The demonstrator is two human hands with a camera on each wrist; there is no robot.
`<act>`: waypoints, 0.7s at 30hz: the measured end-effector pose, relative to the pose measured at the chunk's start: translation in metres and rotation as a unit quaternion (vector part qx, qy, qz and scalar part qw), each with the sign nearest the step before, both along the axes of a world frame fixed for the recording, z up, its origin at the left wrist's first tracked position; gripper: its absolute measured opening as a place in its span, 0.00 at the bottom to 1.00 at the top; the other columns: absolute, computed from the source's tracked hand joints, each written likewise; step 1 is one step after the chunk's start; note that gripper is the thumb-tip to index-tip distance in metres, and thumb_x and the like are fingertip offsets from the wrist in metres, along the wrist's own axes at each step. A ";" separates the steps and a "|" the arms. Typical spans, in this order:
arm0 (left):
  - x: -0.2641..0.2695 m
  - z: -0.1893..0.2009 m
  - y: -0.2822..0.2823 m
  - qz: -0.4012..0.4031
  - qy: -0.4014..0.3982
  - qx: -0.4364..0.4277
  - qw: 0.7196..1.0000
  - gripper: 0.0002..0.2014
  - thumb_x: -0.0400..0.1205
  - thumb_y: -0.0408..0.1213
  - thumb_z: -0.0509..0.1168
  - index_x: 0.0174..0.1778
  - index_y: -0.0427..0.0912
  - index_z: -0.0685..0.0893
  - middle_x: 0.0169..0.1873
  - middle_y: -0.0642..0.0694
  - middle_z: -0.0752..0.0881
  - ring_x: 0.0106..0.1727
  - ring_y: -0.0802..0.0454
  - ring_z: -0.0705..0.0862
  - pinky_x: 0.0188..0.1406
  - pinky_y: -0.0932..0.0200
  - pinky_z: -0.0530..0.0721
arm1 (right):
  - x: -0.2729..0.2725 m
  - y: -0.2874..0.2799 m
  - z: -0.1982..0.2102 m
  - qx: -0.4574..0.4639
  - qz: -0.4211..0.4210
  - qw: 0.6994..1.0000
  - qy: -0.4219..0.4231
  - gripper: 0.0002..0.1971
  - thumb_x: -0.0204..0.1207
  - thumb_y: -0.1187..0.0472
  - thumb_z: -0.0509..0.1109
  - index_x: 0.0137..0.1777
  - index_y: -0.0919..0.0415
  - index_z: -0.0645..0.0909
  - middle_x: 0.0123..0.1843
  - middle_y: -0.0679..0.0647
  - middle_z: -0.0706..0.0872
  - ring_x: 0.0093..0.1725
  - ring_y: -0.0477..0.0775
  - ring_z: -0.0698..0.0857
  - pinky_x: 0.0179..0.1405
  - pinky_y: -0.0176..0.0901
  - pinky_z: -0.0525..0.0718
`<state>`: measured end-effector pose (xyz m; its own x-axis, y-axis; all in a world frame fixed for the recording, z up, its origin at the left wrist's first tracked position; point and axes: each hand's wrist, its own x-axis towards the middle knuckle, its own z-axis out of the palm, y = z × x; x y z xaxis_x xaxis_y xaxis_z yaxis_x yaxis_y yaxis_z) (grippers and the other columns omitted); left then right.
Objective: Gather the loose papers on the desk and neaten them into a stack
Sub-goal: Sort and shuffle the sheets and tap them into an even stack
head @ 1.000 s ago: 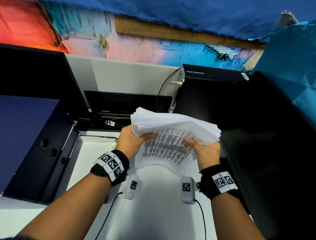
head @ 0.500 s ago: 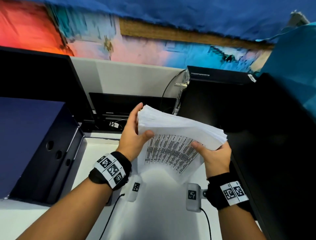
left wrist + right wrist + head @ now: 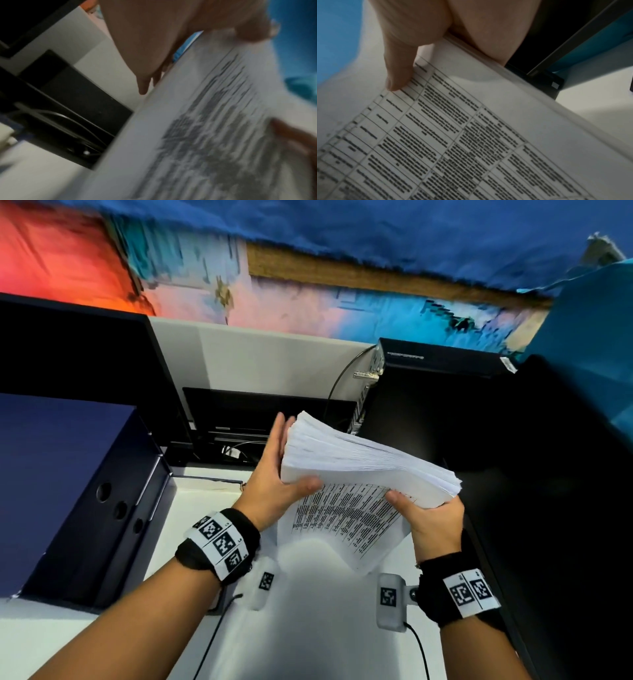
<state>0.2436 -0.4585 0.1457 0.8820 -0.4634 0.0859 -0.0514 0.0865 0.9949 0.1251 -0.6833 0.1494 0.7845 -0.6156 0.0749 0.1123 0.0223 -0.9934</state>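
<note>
A thick stack of white papers (image 3: 359, 467), its printed table sheet facing the person, is held tilted above the white desk (image 3: 308, 628). The left hand (image 3: 274, 474) lies flat-fingered along its left edge, thumb on the front. The right hand (image 3: 428, 518) grips the right corner. The right wrist view shows the table's grid lines (image 3: 453, 135) sharply; the left wrist view blurs them.

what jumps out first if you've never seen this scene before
A thick sheaf of white papers held up over the white desk at the centre, its front sheet printed with a dense table. The left hand lies flat along the sheaf's left edge with the thumb on the front, while the right hand holds its lower right corner. A dark blue box stands at the left.
</note>
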 end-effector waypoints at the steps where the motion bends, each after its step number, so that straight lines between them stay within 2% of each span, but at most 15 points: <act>1: 0.005 -0.004 -0.001 -0.006 -0.005 0.048 0.999 0.63 0.62 0.47 0.84 0.86 0.57 0.49 0.80 0.60 0.68 0.80 0.59 0.69 0.80 0.53 0.69 | 0.000 0.001 -0.001 0.005 0.007 1.000 0.010 0.29 0.55 0.69 0.85 0.58 0.73 0.84 0.50 0.63 0.92 0.51 0.63 0.92 0.52 0.59 0.90; 2: 0.009 -0.005 -0.002 -0.003 -0.014 0.090 0.996 0.59 0.62 0.39 0.85 0.84 0.56 0.57 0.76 0.60 0.75 0.77 0.60 0.74 0.77 0.54 0.73 | 0.002 0.002 -0.002 0.005 0.011 1.000 0.020 0.27 0.55 0.69 0.85 0.56 0.72 0.85 0.49 0.62 0.93 0.50 0.63 0.92 0.53 0.62 0.90; 3: 0.013 -0.006 -0.004 0.014 -0.020 0.113 0.993 0.48 0.63 0.35 0.84 0.78 0.52 0.69 0.68 0.60 0.83 0.69 0.62 0.81 0.73 0.54 0.78 | 0.003 0.001 -0.003 0.003 0.013 1.000 0.027 0.25 0.56 0.70 0.85 0.54 0.71 0.86 0.48 0.61 0.93 0.50 0.63 0.92 0.53 0.64 0.89; 4: 0.015 -0.007 -0.007 0.034 -0.027 0.121 0.992 0.34 0.65 0.32 0.83 0.67 0.49 0.80 0.57 0.60 0.89 0.61 0.65 0.86 0.67 0.56 0.83 | 0.003 0.000 -0.003 0.001 0.008 0.999 0.032 0.22 0.57 0.70 0.85 0.53 0.70 0.87 0.48 0.60 0.93 0.49 0.62 0.92 0.54 0.65 0.89; 5: 0.017 -0.007 -0.007 0.049 -0.047 0.123 0.990 0.24 0.66 0.31 0.82 0.58 0.48 0.86 0.48 0.63 0.91 0.54 0.68 0.88 0.60 0.61 0.86 | 0.004 -0.002 -0.002 -0.001 -0.002 0.999 0.032 0.20 0.59 0.71 0.84 0.52 0.69 0.88 0.48 0.60 0.93 0.50 0.62 0.92 0.54 0.64 0.89; 6: 0.017 -0.008 -0.009 0.057 -0.069 0.125 0.988 0.19 0.68 0.32 0.81 0.53 0.47 0.88 0.44 0.65 0.91 0.50 0.69 0.89 0.55 0.68 0.86 | 0.004 -0.004 0.000 -0.006 -0.010 1.000 0.027 0.18 0.60 0.72 0.84 0.51 0.68 0.89 0.48 0.59 0.93 0.50 0.62 0.92 0.55 0.62 0.89; 7: 0.015 -0.007 -0.010 0.058 -0.082 0.124 0.987 0.17 0.69 0.32 0.80 0.54 0.45 0.89 0.45 0.64 0.92 0.52 0.68 0.89 0.54 0.70 0.85 | 0.003 -0.005 0.003 -0.017 -0.015 1.000 0.021 0.16 0.61 0.73 0.83 0.51 0.69 0.89 0.48 0.59 0.94 0.50 0.61 0.92 0.54 0.60 0.90; 9: 0.011 -0.013 -0.010 0.043 -0.073 0.116 0.990 0.21 0.74 0.37 0.79 0.62 0.41 0.86 0.55 0.55 0.91 0.60 0.60 0.88 0.60 0.62 0.85 | 0.001 0.001 0.007 -0.033 -0.012 0.999 0.008 0.16 0.63 0.72 0.82 0.52 0.70 0.88 0.47 0.57 0.94 0.49 0.58 0.93 0.52 0.54 0.90; 11: 0.005 -0.019 -0.013 0.037 -0.043 0.098 0.994 0.33 0.72 0.50 0.79 0.70 0.40 0.79 0.62 0.50 0.88 0.66 0.56 0.85 0.68 0.52 0.83 | 0.001 0.009 0.010 -0.027 -0.034 0.999 -0.020 0.19 0.63 0.70 0.82 0.54 0.69 0.85 0.46 0.53 0.93 0.47 0.51 0.92 0.48 0.46 0.89; 13: -0.002 -0.016 -0.018 0.057 -0.021 0.052 0.997 0.44 0.66 0.60 0.79 0.73 0.41 0.71 0.63 0.51 0.85 0.67 0.56 0.83 0.68 0.56 0.82 | 0.005 0.017 0.016 -0.025 -0.079 0.996 -0.041 0.19 0.66 0.60 0.80 0.54 0.65 0.82 0.44 0.48 0.89 0.44 0.41 0.88 0.45 0.35 0.85; 14: -0.004 -0.010 -0.021 0.073 -0.025 0.028 0.997 0.45 0.66 0.60 0.78 0.72 0.42 0.69 0.62 0.51 0.84 0.65 0.58 0.83 0.65 0.61 0.83 | 0.008 0.020 0.021 -0.025 -0.107 0.993 -0.048 0.15 0.69 0.56 0.75 0.52 0.63 0.82 0.42 0.47 0.87 0.42 0.39 0.87 0.43 0.33 0.83; 16: -0.006 0.000 -0.026 0.094 -0.044 -0.009 0.995 0.41 0.67 0.56 0.76 0.71 0.39 0.70 0.57 0.53 0.84 0.58 0.66 0.85 0.56 0.69 0.83 | 0.013 0.020 0.026 -0.011 -0.162 0.985 -0.059 0.10 0.76 0.56 0.68 0.48 0.62 0.84 0.40 0.47 0.86 0.40 0.39 0.85 0.42 0.36 0.82; 18: -0.007 0.007 -0.027 0.099 -0.057 -0.027 0.993 0.37 0.67 0.55 0.75 0.67 0.39 0.73 0.55 0.54 0.84 0.55 0.68 0.86 0.52 0.72 0.83 | 0.015 0.017 0.031 0.010 -0.173 0.983 -0.066 0.12 0.83 0.59 0.62 0.54 0.65 0.84 0.40 0.49 0.86 0.39 0.39 0.85 0.40 0.35 0.82; 19: -0.004 0.007 -0.027 0.098 -0.054 -0.033 0.993 0.36 0.66 0.57 0.76 0.66 0.43 0.74 0.55 0.54 0.85 0.55 0.67 0.86 0.52 0.71 0.83 | 0.015 0.016 0.032 0.004 -0.168 0.984 -0.065 0.15 0.85 0.55 0.59 0.58 0.63 0.84 0.43 0.50 0.86 0.41 0.40 0.86 0.41 0.34 0.83; 21: 0.001 0.005 -0.024 0.091 -0.040 -0.029 0.995 0.37 0.61 0.63 0.78 0.62 0.51 0.76 0.54 0.53 0.86 0.56 0.65 0.87 0.51 0.70 0.84 | 0.011 0.015 0.028 -0.031 -0.139 0.988 -0.065 0.24 0.82 0.42 0.54 0.66 0.57 0.80 0.55 0.55 0.86 0.54 0.47 0.86 0.53 0.42 0.85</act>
<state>0.2444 -0.4825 0.1507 0.9399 -0.2896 0.1809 -0.1497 0.1267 0.9806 0.1363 -0.6685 0.1771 0.5672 -0.7968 0.2084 0.2326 -0.0877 -0.9686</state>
